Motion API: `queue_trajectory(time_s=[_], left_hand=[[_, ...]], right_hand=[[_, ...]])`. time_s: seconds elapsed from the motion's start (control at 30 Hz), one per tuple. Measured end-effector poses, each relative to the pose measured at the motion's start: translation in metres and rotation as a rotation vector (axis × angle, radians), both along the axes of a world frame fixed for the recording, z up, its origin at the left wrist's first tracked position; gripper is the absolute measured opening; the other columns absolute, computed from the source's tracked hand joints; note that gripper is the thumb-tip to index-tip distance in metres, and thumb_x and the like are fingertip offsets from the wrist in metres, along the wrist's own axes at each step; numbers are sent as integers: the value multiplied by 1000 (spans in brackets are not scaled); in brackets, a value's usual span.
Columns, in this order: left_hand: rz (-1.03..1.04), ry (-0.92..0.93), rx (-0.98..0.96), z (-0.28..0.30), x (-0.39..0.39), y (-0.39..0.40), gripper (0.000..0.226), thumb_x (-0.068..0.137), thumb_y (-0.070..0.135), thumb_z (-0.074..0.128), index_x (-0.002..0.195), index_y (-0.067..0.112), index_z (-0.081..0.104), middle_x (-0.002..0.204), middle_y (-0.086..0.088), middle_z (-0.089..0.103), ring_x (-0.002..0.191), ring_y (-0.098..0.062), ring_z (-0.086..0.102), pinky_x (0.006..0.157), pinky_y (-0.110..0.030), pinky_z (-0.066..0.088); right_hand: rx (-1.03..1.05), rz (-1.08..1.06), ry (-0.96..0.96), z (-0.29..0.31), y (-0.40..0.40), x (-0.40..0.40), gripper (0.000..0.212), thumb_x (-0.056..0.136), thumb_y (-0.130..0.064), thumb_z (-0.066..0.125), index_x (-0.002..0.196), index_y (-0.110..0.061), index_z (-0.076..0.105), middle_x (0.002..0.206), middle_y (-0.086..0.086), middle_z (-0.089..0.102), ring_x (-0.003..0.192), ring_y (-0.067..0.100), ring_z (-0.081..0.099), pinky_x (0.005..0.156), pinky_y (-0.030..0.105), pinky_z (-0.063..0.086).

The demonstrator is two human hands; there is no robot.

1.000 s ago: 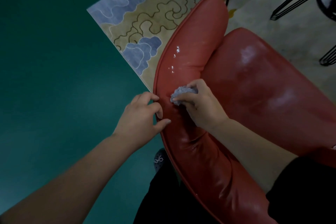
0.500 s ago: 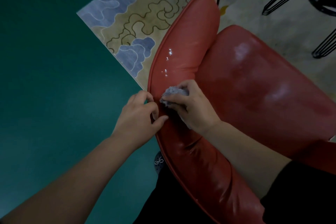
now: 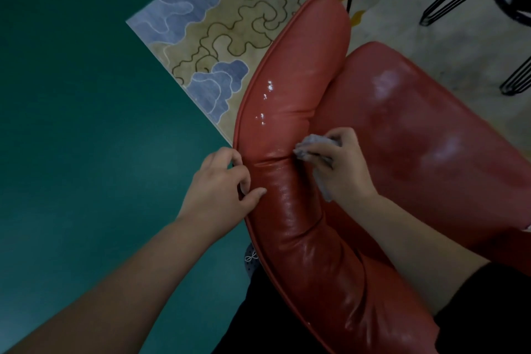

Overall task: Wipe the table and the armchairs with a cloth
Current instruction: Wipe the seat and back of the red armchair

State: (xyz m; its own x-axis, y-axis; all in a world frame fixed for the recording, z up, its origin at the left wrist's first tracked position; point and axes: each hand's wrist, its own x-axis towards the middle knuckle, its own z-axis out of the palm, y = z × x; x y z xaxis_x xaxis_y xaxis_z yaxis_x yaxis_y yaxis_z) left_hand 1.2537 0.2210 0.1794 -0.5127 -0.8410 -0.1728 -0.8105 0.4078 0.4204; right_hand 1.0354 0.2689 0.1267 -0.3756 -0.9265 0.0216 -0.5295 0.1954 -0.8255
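- Wiping has shifted sideways: half a second ago the right hand [image 3: 343, 165] and its cloth [image 3: 313, 146] sat on the outer crown of the padded arm, close to the left hand; now the cloth lies on the inner flank of that arm, near the crease where it meets the seat.
- The left hand [image 3: 221, 184] holds its place, fingers curled over the piped outer edge of the red armchair [image 3: 293, 210], thumb pressed on the leather, bracing it.
- The right hand pinches the grey cloth, bunched, between thumb and fingers, and presses it on the leather; a tail of cloth hangs below the palm.
- By my judgement, this stretch of the arm is being covered across its width; the far end of the arm, where wet specks glint, and the seat [image 3: 431, 129] look still to do.
- No desk shows in this view, so its state cannot be told.
- Nothing readable appears: no brand, label or lettering on the armchair, the cloth, the patterned rug [image 3: 215, 34] or the green floor [image 3: 86, 123].
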Motion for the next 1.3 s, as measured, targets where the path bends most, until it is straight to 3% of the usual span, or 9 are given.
queue_trajectory(time_s=[0.07, 0.17, 0.33, 0.57, 0.7, 0.8, 1.0, 1.13, 1.3], left_hand=[[9, 0, -6, 0, -2, 1, 32, 73, 45, 72, 61, 21, 53, 100, 11, 41, 96, -12, 43, 84, -31, 39], [11, -9, -20, 0, -2, 1, 32, 72, 43, 72, 61, 20, 53, 100, 9, 42, 95, -14, 43, 82, -33, 41], [13, -17, 4, 1, -2, 0, 33, 74, 47, 71, 62, 22, 53, 101, 11, 41, 97, -10, 41, 85, -32, 40], [27, -17, 19, 1, -2, 1, 33, 75, 48, 70, 62, 24, 51, 101, 14, 38, 100, -7, 38, 86, -26, 33], [26, -38, -13, 3, -5, 1, 33, 74, 47, 70, 62, 23, 51, 99, 12, 39, 102, -6, 36, 89, -27, 31], [35, -34, -26, 6, -8, 3, 29, 72, 45, 72, 67, 24, 52, 102, 11, 40, 102, -6, 37, 89, -27, 31], [30, -64, -23, 7, -12, 14, 31, 68, 51, 69, 75, 29, 49, 123, 9, 40, 120, -12, 36, 97, -30, 28], [35, -77, -20, 6, -15, 16, 33, 67, 55, 67, 75, 30, 47, 126, 9, 37, 120, -12, 32, 99, -32, 29], [54, -71, -26, 4, -18, 18, 34, 68, 54, 68, 73, 30, 46, 125, 9, 36, 120, -12, 31, 99, -34, 31]], right_hand=[[-96, 137, -19, 13, -9, 21, 14, 80, -14, 71, 93, -16, 76, 107, 8, 45, 100, 8, 49, 91, 6, 37], [-50, 354, 24, 25, -18, 40, 15, 81, -16, 71, 96, -17, 76, 111, 13, 48, 102, 23, 52, 90, 30, 46], [-20, 347, 30, 12, -12, 27, 18, 82, -11, 70, 98, -17, 75, 112, 13, 46, 106, 25, 50, 90, 37, 47], [5, 147, -136, -30, -1, 9, 21, 84, -13, 68, 100, -27, 72, 111, -4, 40, 101, 2, 47, 93, 6, 37], [180, -136, -278, -41, 5, -4, 20, 83, -16, 69, 101, -26, 69, 103, -1, 52, 100, 12, 56, 81, -5, 32], [134, -285, -342, -32, 1, 1, 24, 86, -19, 67, 109, -23, 67, 110, 3, 56, 102, 10, 57, 83, -3, 33], [41, -78, -321, -26, 4, 37, 38, 88, -26, 64, 117, -49, 55, 121, -7, 36, 116, 10, 43, 102, 17, 35], [105, -171, -435, -51, 14, 24, 37, 91, -28, 60, 111, -59, 53, 116, -11, 40, 105, -5, 46, 94, 2, 33], [402, -182, -577, -86, 39, 8, 28, 94, -19, 56, 121, -16, 64, 122, 2, 64, 104, 1, 55, 80, -6, 34]])
